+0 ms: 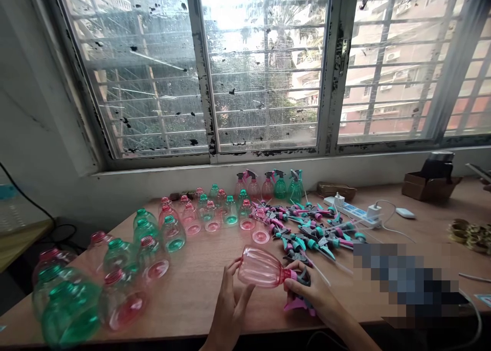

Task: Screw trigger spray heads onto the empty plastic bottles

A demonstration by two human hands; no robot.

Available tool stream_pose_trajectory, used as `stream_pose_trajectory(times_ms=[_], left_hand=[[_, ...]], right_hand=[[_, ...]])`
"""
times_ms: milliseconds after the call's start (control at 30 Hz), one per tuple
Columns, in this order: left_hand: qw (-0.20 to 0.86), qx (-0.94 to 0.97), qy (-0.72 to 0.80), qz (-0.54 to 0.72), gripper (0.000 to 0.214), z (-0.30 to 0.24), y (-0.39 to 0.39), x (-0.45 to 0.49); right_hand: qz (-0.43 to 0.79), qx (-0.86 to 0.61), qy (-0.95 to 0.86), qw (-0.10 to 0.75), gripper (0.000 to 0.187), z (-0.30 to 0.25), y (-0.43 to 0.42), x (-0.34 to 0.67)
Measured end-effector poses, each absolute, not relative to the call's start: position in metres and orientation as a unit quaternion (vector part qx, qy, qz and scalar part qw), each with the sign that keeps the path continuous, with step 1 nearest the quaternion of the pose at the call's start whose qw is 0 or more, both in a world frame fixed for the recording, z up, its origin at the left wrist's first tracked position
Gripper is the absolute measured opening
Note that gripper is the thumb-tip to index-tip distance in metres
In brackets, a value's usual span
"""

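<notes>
A clear pink plastic bottle (261, 267) lies on its side in my hands, just above the wooden table (199, 284). My left hand (230, 300) cups its wide base with fingers curled round it. Gripping the bottle's neck is my right hand (310, 292), where a pink and grey trigger sprayer head (301, 289) sits. Just beyond my hands lies a heap of loose pink and teal sprayer heads (307, 228).
Several empty pink and green bottles (153, 238) lie across the left of the table. Finished spray bottles (276, 184) stand by the window sill. A white power strip (355, 210), a cardboard box (429, 184) and a blurred patch (406, 279) occupy the right.
</notes>
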State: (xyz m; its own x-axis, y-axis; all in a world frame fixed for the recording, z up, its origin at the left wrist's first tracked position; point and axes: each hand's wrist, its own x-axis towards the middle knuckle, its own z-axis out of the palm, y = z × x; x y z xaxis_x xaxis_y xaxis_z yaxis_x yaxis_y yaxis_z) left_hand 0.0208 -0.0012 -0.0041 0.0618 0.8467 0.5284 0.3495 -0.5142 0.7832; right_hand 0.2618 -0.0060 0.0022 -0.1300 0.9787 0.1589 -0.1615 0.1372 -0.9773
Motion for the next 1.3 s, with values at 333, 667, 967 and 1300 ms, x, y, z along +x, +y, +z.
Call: stream_pose_trajectory(times_ms=[333,667,967,1300], left_hand=[[0.207,0.707,0.431,0.522,0.039,0.004,-0.002,0.020],[0.242,0.678,0.451,0.527,0.048,0.012,-0.008,0.022],[0.216,0.691,0.434,0.537,0.038,0.003,0.000,0.019],[0.257,0.674,0.426,0.546,0.044,0.008,-0.005,0.022]], right_hand=[[0.574,-0.341,-0.497,0.555,0.036,-0.008,0.001,0.261],[0.526,-0.395,-0.548,0.517,0.039,-0.009,0.001,0.264],[0.561,-0.350,-0.513,0.548,0.035,-0.010,0.003,0.263],[0.541,-0.381,-0.541,0.519,0.037,-0.004,-0.003,0.263]])
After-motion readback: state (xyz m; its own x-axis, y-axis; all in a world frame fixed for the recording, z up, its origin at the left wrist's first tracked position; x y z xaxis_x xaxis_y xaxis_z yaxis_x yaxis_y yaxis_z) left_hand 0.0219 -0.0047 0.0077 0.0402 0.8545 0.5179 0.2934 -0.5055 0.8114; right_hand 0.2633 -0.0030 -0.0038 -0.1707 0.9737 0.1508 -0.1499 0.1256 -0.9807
